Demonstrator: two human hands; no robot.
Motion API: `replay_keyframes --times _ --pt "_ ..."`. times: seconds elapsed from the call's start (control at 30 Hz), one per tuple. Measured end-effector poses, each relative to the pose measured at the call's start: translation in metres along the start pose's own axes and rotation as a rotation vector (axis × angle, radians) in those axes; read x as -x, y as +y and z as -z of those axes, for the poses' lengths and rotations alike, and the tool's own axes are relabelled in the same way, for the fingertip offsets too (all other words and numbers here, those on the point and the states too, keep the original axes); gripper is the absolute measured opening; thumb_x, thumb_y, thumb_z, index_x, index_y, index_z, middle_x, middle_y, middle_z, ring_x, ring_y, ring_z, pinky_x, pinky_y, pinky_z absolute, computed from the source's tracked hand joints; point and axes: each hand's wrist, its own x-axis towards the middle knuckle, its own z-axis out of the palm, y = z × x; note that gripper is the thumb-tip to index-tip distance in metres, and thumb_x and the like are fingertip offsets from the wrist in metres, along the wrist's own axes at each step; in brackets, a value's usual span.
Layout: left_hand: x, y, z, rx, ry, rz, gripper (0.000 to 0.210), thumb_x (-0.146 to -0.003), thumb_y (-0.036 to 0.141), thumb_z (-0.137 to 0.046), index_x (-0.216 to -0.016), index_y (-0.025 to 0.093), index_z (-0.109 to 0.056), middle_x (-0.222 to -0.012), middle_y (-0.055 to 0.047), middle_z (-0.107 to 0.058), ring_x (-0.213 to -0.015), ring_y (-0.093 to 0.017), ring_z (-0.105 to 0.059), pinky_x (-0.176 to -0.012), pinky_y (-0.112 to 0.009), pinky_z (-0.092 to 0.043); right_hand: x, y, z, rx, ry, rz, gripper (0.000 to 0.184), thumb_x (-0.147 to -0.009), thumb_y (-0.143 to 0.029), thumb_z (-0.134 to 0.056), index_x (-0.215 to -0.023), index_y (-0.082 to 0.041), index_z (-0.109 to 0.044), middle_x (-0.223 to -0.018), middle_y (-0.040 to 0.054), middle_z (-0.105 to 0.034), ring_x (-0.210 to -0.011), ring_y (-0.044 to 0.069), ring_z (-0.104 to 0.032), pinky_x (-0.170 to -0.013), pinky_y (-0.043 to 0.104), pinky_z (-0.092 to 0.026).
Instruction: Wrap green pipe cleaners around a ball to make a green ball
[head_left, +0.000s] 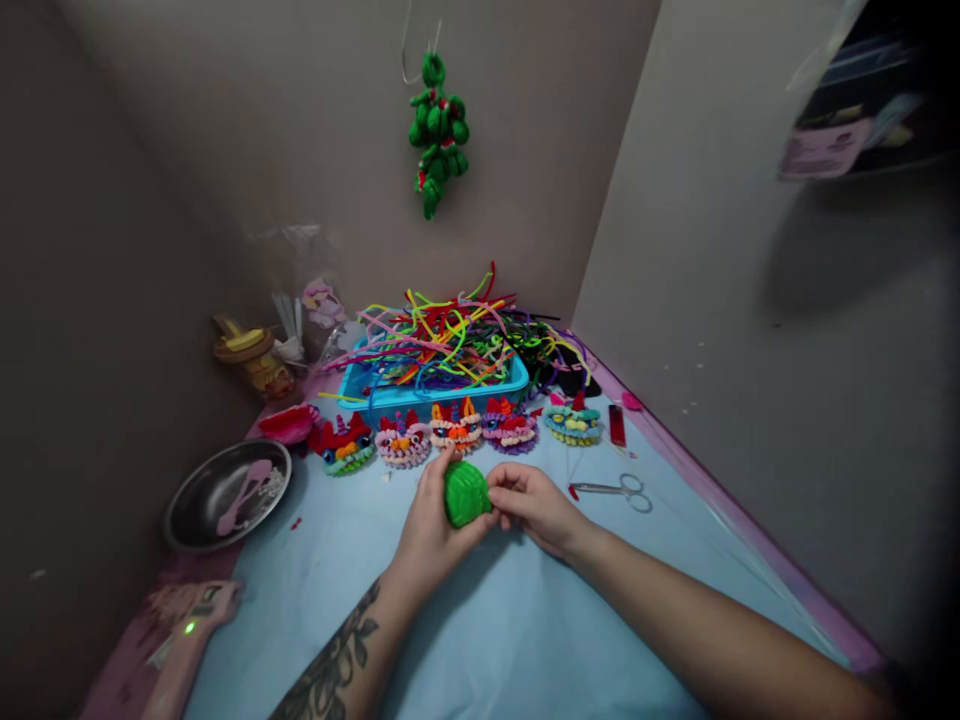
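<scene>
A bright green rounded piece (466, 494), ridged like coiled pipe cleaner, is held up just over the table by my left hand (431, 520). The left fingers and thumb wrap its left side and underside. At its right edge, the fingertips of my right hand (529, 503) are pinched together; what lies between them is too small to make out. Beyond my hands stands a row of several fuzzy animal-face pieces, among them an orange and white one (455, 427) and a pink and purple one (510, 428). Small scissors (611, 489) lie to the right.
Behind the row, a blue tray (435, 400) overflows with colourful pipe cleaners (450, 340). On the left are a metal bowl (191, 500) with pink and white bits and a pink glue gun-like tool (184, 650) with a green light. A green fuzzy bunch (439, 135) hangs on the wall.
</scene>
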Motion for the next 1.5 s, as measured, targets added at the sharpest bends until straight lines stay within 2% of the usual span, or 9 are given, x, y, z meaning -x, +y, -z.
replay_keyframes --times 0.47,0.67,0.93,1.13,1.27,1.5 --pt "0.0005 0.0016 -0.0012 0.115 -0.034 0.093 0.082 -0.071 0.033 -0.072 -0.137 0.019 -0.027 -0.129 -0.015 -0.048 -0.119 -0.030 -0.049 -0.097 -0.046 -0.042 0.0013 -0.0008 0.0006 -0.042 -0.034 -0.073 0.029 -0.065 -0.035 -0.076 -0.073 -0.014 -0.058 -0.055 -0.0032 -0.060 -0.042 0.006 -0.048 -0.043 0.018 -0.034" --pt "0.0005 0.0048 -0.0041 0.114 -0.020 0.079 0.079 -0.071 0.034 -0.072 -0.135 0.020 -0.029 -0.128 -0.014 -0.049 -0.119 -0.029 -0.049 -0.098 -0.046 -0.041 0.0018 -0.0031 0.0002 0.006 -0.033 -0.040 0.025 -0.066 -0.033 -0.073 -0.070 -0.015 -0.056 -0.053 -0.0045 -0.057 -0.043 0.006 -0.047 -0.044 0.018 -0.033" --pt "0.0014 0.0022 -0.0043 0.040 0.005 -0.011 0.077 -0.070 0.029 -0.072 -0.134 0.021 -0.030 -0.130 -0.014 -0.048 -0.121 -0.029 -0.047 -0.100 -0.048 -0.039 0.0026 0.0023 -0.0036 0.130 0.062 0.059 0.017 -0.068 -0.025 -0.067 -0.065 -0.016 -0.053 -0.047 -0.0068 -0.052 -0.041 0.006 -0.045 -0.045 0.019 -0.032" --pt "0.0005 0.0036 -0.0042 0.052 0.012 0.034 0.077 -0.070 0.030 -0.072 -0.134 0.021 -0.031 -0.129 -0.014 -0.049 -0.120 -0.029 -0.048 -0.099 -0.046 -0.040 0.0026 -0.0021 -0.0047 0.055 0.046 -0.026 0.020 -0.066 -0.029 -0.069 -0.068 -0.016 -0.054 -0.050 -0.0057 -0.056 -0.041 0.006 -0.046 -0.043 0.018 -0.034" --pt "0.0009 0.0039 -0.0030 0.008 -0.007 0.007 0.077 -0.071 0.032 -0.072 -0.135 0.022 -0.030 -0.129 -0.015 -0.048 -0.120 -0.030 -0.048 -0.098 -0.048 -0.040 0.0034 -0.0071 -0.0048 0.031 0.004 -0.066 0.018 -0.064 -0.028 -0.069 -0.069 -0.015 -0.058 -0.052 -0.0048 -0.058 -0.043 0.006 -0.048 -0.043 0.018 -0.036" --pt "0.0006 0.0035 -0.0020 -0.023 -0.032 -0.012 0.076 -0.072 0.032 -0.071 -0.135 0.024 -0.028 -0.129 -0.014 -0.047 -0.121 -0.029 -0.047 -0.099 -0.049 -0.039 0.0014 -0.0030 -0.0030 0.101 0.005 -0.034 0.007 -0.065 -0.021 -0.061 -0.067 -0.016 -0.057 -0.050 -0.0050 -0.058 -0.042 0.006 -0.049 -0.043 0.018 -0.037"
